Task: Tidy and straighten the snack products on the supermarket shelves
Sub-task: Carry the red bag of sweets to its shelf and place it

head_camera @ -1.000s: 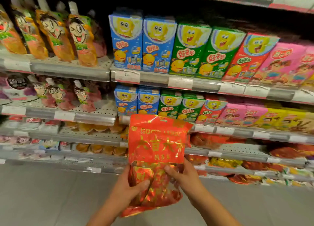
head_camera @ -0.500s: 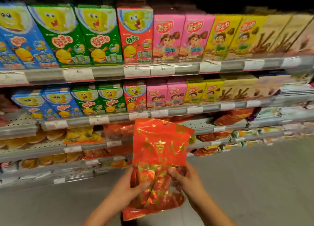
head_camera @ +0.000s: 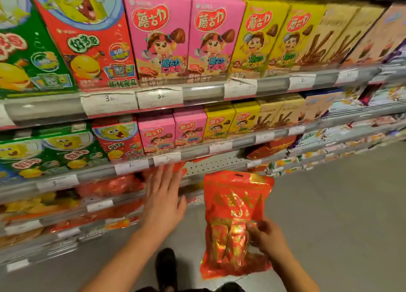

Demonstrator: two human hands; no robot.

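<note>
My right hand grips a red and gold foil snack bag by its lower right side and holds it upright in front of the lower shelves. My left hand is free of the bag, fingers spread, reaching toward the third shelf, where more red bags lie. Its fingertips are just under that shelf's price rail. A bare stretch of perforated shelf shows to the right of the fingers, with another red bag further right.
Upper shelves hold pink boxes, yellow boxes, and red and green cartoon boxes. Smaller boxes stand one shelf down. Grey floor spreads to the right. A dark shoe shows below.
My left hand has let go of the bag and reached out to the third shelf. The view has shifted right and closer to the shelves. The right hand alone holds the bag.
</note>
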